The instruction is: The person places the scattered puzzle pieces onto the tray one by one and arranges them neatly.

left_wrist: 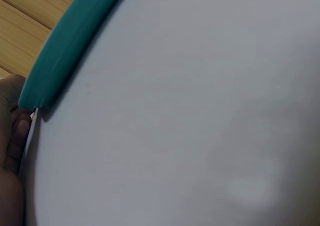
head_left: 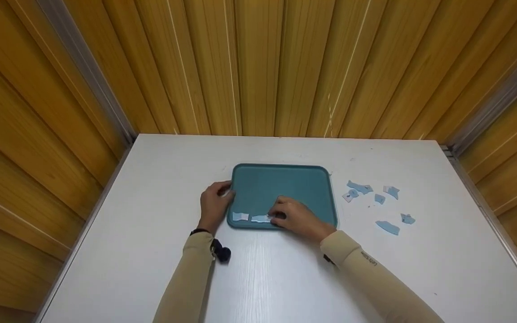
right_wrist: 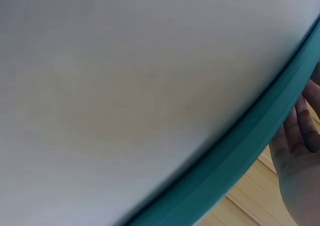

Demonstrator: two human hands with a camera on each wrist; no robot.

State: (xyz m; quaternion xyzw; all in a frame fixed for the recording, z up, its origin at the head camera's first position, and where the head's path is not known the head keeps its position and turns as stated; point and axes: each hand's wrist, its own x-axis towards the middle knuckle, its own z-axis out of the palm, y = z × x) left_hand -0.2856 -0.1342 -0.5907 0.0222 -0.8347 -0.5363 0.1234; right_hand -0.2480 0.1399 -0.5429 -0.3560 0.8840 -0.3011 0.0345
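Observation:
A teal tray (head_left: pixel 285 186) lies on the white table. My left hand (head_left: pixel 214 204) rests against its left rim, thumb and fingers touching the edge. In the left wrist view, part of the left hand (left_wrist: pixel 11 141) shows beside the rim. Over the tray's front part, my right hand (head_left: pixel 298 217) pinches the right end of a light blue, irregular flat puzzle piece (head_left: pixel 259 219). Its fingertips cover that end. Left of it, another pale blue puzzle piece (head_left: pixel 240 216) lies in the tray's front left corner. The right wrist view shows the right hand (right_wrist: pixel 302 161) partly behind the rim.
Several loose light blue pieces lie on the table right of the tray, among them a long one (head_left: pixel 360 187) and a curved one (head_left: pixel 387 227). Wood-patterned panels (head_left: pixel 258 67) stand behind the table (head_left: pixel 173 157) and at both sides.

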